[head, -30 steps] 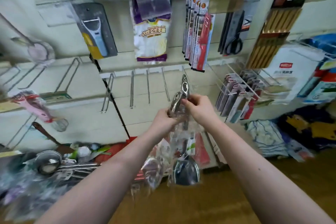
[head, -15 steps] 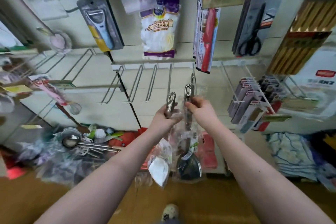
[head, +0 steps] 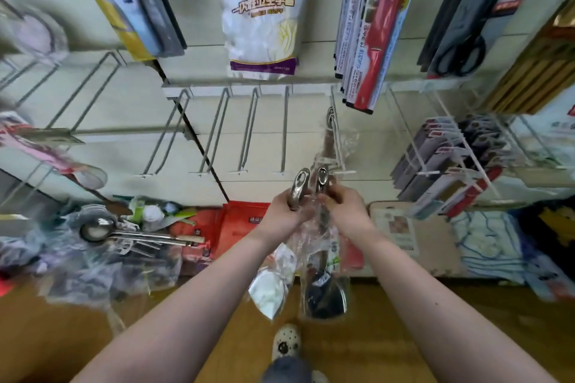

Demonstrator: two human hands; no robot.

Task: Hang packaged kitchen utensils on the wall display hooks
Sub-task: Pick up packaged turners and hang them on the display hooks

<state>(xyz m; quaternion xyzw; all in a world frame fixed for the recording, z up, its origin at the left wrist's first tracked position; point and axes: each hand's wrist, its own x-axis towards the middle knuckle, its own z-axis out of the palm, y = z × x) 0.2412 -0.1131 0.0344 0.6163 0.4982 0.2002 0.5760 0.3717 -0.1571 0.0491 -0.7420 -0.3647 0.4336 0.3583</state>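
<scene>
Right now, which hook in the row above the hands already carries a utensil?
The rightmost hook, under the red knife pack: a bagged metal utensil hangs on it. The hooks to its left hold nothing.

The wall [head: 273, 146] was cream slatted panelling, its boards parted by thin horizontal grooves. A dark seam [head: 218, 183] ran down it where two panels met, slanting in the wide-angle view. A white rail [head: 245, 89] crossed the panel to the right of the seam. Below lay a warm, amber wood-toned floor [head: 435, 336], with blue-and-white cloth [head: 488, 242] folded against the foot of the wall at the right. The light was soft and even, without hard shadows.
</scene>
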